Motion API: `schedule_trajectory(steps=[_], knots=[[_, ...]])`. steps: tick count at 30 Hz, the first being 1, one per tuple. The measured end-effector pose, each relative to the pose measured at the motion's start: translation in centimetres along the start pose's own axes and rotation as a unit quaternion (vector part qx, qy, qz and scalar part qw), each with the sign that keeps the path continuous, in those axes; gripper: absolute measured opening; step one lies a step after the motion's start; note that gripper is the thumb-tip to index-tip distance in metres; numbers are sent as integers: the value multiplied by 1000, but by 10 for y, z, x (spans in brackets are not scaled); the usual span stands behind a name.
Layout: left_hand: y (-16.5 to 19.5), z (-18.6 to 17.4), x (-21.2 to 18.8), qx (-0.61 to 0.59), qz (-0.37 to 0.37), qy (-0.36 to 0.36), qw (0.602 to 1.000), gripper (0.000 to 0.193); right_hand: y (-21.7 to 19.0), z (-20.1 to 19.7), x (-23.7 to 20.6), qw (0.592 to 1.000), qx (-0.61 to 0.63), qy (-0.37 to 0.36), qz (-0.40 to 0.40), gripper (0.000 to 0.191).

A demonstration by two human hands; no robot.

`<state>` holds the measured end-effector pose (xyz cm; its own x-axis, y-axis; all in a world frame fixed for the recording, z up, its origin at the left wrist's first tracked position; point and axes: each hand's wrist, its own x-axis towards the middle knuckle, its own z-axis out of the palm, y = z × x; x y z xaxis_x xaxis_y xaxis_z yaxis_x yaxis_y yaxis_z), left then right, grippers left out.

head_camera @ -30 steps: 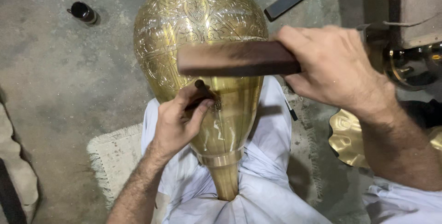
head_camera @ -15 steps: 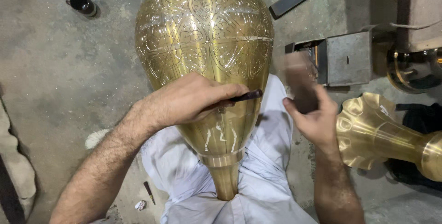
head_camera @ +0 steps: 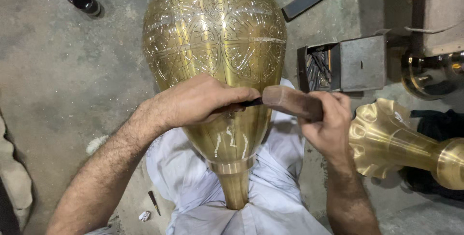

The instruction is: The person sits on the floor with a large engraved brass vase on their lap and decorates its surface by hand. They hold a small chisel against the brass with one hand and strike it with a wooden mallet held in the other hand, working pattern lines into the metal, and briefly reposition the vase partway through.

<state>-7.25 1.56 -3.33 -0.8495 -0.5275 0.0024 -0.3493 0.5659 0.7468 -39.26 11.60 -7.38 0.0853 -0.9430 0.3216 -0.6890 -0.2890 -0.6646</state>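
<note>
An engraved brass vase [head_camera: 215,46] lies across the worker's lap, neck toward the body. The left hand [head_camera: 203,100] pinches a thin dark chisel [head_camera: 251,102] against its surface, while the right hand [head_camera: 328,124] grips a wooden mallet [head_camera: 290,102] touching the chisel's end.

Under the left hand [head_camera: 198,102] the big vase [head_camera: 215,46] is polished brass, glossy and cut with fine engraved patterns. The right hand [head_camera: 328,124] grips a mallet [head_camera: 290,102] of smooth, matt brown wood. Just beyond that hand a dull grey metal box [head_camera: 355,63] sits on rough, stained concrete floor [head_camera: 63,71]. Soft white cloth [head_camera: 188,182] lies beneath both wrists.
</note>
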Motion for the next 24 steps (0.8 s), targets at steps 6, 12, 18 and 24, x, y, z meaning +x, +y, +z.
schedule_trajectory(steps=[6, 12, 18, 24], knots=[[-1, 3, -5, -28, -48, -14, 998, 47, 1, -7, 13, 1000, -11, -20, 4, 31], [5, 12, -19, -87, -69, 84, 990, 41, -3, -40, 49, 982, -150, -106, -45, 32], [17, 33, -39, -136, -64, 226, 963, 39, -41, -48, 100, 977, -81, -183, -70, 40], [21, 71, -49, -129, -103, 355, 920, 36, -100, -58, 146, 913, -257, -286, -136, 28]])
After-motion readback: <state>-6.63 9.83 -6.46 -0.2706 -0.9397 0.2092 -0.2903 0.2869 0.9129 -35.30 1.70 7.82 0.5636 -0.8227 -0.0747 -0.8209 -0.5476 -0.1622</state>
